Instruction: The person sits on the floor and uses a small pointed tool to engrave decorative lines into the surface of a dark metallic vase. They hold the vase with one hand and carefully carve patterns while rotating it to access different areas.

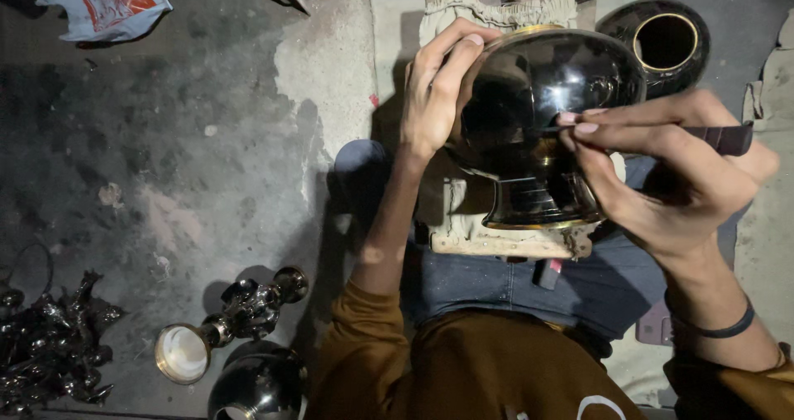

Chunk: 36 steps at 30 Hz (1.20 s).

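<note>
A glossy black metal vase point(538, 122) with a brass-edged foot lies tilted over a padded wooden block point(504, 238) on my lap. My left hand point(438, 89) grips the vase's rounded body from the left, fingers curled over its top. My right hand point(670, 172) holds a thin dark-handled engraving tool point(719, 137) like a pen, its tip touching the vase's right side.
Another black vase point(662, 43) with a brass rim stands at the upper right. Bottom left on the concrete floor lie a candlestick-shaped metal piece point(236, 316), a round black vessel point(256, 387) and a heap of dark metal parts point(50, 345). A plastic bag point(103, 2) lies top left.
</note>
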Tool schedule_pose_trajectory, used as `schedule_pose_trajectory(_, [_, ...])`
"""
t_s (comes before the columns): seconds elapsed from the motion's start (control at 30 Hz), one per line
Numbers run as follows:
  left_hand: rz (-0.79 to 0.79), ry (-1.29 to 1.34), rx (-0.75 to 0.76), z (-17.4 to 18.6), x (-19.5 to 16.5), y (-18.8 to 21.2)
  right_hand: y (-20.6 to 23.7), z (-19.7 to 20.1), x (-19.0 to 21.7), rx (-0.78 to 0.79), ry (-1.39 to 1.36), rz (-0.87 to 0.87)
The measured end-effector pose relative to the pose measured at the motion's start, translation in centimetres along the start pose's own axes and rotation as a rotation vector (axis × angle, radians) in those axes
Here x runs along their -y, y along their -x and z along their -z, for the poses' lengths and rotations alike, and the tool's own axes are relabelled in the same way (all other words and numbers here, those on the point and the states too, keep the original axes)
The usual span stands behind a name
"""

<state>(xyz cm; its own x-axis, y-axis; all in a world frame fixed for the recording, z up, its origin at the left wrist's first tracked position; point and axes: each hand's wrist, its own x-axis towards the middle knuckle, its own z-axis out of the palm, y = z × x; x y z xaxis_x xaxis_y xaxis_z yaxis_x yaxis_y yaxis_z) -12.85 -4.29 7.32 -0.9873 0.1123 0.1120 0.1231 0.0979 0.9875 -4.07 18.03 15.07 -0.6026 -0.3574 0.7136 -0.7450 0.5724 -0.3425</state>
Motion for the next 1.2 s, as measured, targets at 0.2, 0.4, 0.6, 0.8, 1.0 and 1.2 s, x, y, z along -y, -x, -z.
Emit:
schedule_pose_trajectory(0.2, [-0.008, 0.004, 0.014, 0.2, 0.2, -0.7, -0.2, 0.4, -0.3, 0.043, -0.019, 0.031])
schedule_pose_trajectory(0.4, [0.034, 0.038, 0.018, 0.4, -0.2, -0.7, -0.3, 0.0, -0.2, -0.011, -0.022, 0.019])
schedule_pose_trajectory(0.6, [-0.218, 0.034, 0.035, 0.6, -0.3, -1.0, -0.3, 0.2, 0.0, 0.027, -0.054, 0.018])
schedule_pose_trajectory(0.8, [0.142, -0.097, -0.024, 0.6, -0.5, -1.1, -0.5, 0.0, 0.1, 0.013, -0.031, 0.031])
schedule_pose_trajectory(1.0, [-0.080, 0.025, 0.024, 0.6, 0.4, -1.5, 0.0, -0.1, -0.2, 0.021, -0.050, 0.000])
schedule_pose_trajectory(1.2, [-0.063, -0.034, -0.001, 0.7, 0.8, -1.6, 0.4, -0.2, -0.5, 0.023, -0.037, 0.025])
